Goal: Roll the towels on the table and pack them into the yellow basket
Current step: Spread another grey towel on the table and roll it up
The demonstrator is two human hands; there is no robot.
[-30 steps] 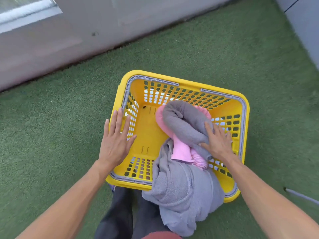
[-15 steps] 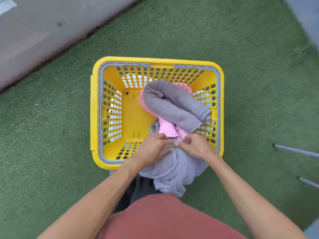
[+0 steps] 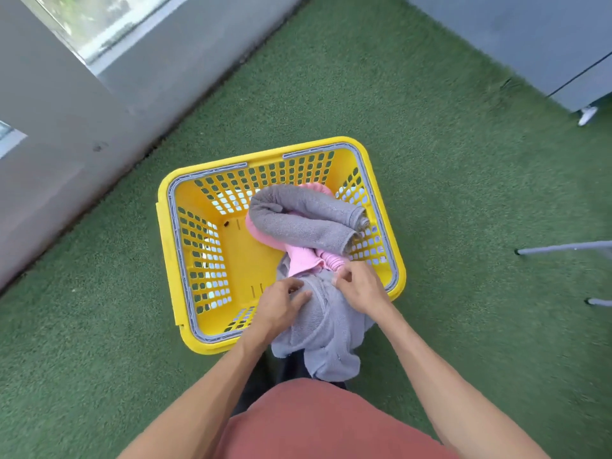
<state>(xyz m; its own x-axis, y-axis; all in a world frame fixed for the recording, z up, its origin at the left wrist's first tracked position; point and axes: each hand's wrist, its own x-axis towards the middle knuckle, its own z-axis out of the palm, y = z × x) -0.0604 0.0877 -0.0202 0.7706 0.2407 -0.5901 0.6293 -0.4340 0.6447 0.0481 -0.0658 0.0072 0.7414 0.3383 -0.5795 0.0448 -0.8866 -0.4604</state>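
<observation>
The yellow basket [image 3: 185, 246] stands on green turf below me. Inside it lies a rolled dark grey towel [image 3: 298, 220], bent in a curve over a pink towel [image 3: 304, 261]. A lighter grey towel [image 3: 328, 329] hangs over the basket's near rim and down outside it. My left hand [image 3: 281, 303] and my right hand [image 3: 359, 286] both rest on this light grey towel at the rim, fingers curled into its cloth. No table shows in the head view.
A grey wall [image 3: 66, 104] with a window runs along the left. A grey cabinet [image 3: 543, 38] stands at the top right. Thin grey metal legs [image 3: 563, 248] touch the turf at the right edge. My red shirt [image 3: 331, 422] fills the bottom.
My left hand left the basket's left rim and joined my right hand on the light grey towel. The view rose and shifted, so the basket looks smaller and turned.
</observation>
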